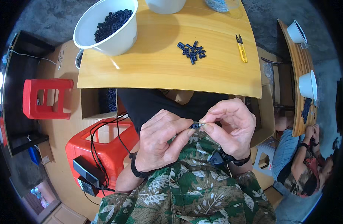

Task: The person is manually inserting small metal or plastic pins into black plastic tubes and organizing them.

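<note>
Over my lap, just off the table's near edge, both hands meet at a small dark plastic piece [195,126]. My left hand [161,135] pinches this piece between thumb and fingertips. From the other side, my right hand [232,125] grips a small silvery ridged part [202,124] with thumb and forefinger, against the piece's end. Whether that part is a screw or a spring is too small to tell. Farther off, a loose pile of similar dark pieces [192,51] lies on the wooden table [156,71].
A white tub [117,44] of dark pieces stands at the table's far left. Yellow-handled thread snips [241,50] lie on the right. Red stools [76,143] with cables are on my left. Another person [304,160] sits at a table on the right.
</note>
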A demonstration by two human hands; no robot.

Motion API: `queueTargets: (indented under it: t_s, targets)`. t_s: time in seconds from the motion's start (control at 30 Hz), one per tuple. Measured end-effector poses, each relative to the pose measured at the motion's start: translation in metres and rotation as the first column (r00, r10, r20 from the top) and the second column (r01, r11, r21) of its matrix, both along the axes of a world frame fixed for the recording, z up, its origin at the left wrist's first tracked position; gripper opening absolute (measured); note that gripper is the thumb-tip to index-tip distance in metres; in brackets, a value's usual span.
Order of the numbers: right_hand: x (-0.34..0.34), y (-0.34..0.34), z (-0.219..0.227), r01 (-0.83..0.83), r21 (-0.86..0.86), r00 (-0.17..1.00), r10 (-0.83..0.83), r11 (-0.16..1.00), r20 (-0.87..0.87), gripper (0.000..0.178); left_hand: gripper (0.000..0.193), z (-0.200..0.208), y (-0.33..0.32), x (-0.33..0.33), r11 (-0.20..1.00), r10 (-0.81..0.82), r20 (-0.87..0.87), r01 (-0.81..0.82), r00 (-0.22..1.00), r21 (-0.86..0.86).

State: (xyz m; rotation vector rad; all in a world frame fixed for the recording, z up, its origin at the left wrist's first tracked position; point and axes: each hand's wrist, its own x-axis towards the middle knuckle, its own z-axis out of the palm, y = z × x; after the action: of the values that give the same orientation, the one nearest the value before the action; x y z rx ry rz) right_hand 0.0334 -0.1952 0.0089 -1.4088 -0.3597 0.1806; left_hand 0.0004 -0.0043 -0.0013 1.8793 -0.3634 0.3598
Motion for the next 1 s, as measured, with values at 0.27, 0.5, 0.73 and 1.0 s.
queueTargets:
  t_s: [0.27, 0.5, 0.73, 1.0]
  targets:
    - [0.012, 0.000, 0.012, 0.012, -0.250, 0.967, 0.053, 0.968, 0.250, 0.028, 0.021, -0.001, 0.002, 0.003, 0.996, -0.001, 0.054, -0.004, 0.999, 0.084]
    - [0.018, 0.002, 0.017, -0.042, -0.326, 0.961, 0.128, 0.944, 0.246, 0.028, 0.025, -0.005, 0.005, 0.007, 0.997, -0.026, 0.092, 0.019, 0.995, 0.072]
    - [0.022, -0.006, -0.001, -0.225, 0.094, 0.943, 0.242, 0.970, -0.228, 0.031, 0.025, -0.004, 0.005, 0.006, 0.999, -0.048, 0.103, 0.045, 0.993, 0.029]
    - [0.024, 0.001, 0.000, -0.254, 0.195, 0.862, 0.313, 0.947, -0.398, 0.029, 0.018, -0.008, 0.003, 0.007, 0.998, -0.056, 0.145, 0.056, 0.988, 0.008]
